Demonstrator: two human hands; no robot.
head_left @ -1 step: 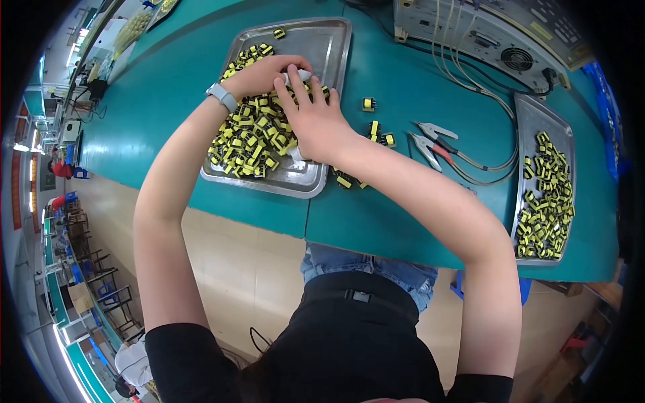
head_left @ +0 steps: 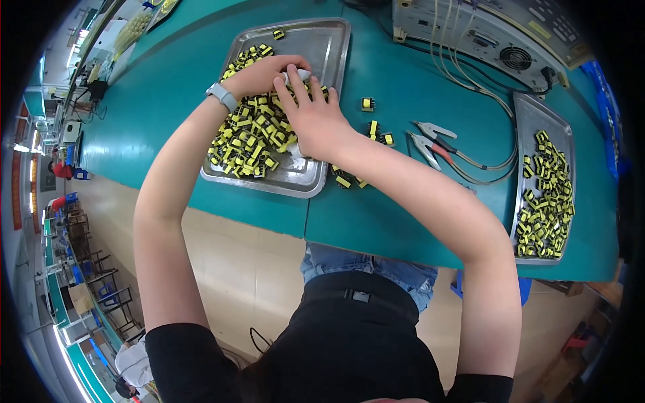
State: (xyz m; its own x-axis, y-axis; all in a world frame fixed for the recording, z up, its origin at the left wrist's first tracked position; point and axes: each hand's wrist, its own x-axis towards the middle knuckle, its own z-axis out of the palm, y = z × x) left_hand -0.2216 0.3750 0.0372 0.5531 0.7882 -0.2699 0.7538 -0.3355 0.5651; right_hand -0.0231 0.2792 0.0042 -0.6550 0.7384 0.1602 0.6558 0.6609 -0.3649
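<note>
two trays (head_left: 328, 57) (head_left: 532, 114), two hands (head_left: 263, 75) (head_left: 319, 126)

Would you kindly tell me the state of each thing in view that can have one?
Left hand, fingers curled, grip unclear
Right hand, open, fingers spread
Left tray, partly filled with yellow-and-black components
Right tray, partly filled
Clip leads, lying on the table, unheld
Watch, strapped on
Waist buckle, fastened
Power cord, plugged in

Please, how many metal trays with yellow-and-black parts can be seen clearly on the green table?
2: one tray beneath the left hand and right hand, another tray near the right end of the table. More may be hidden; a tray-like thing at top left is unclear.
</note>
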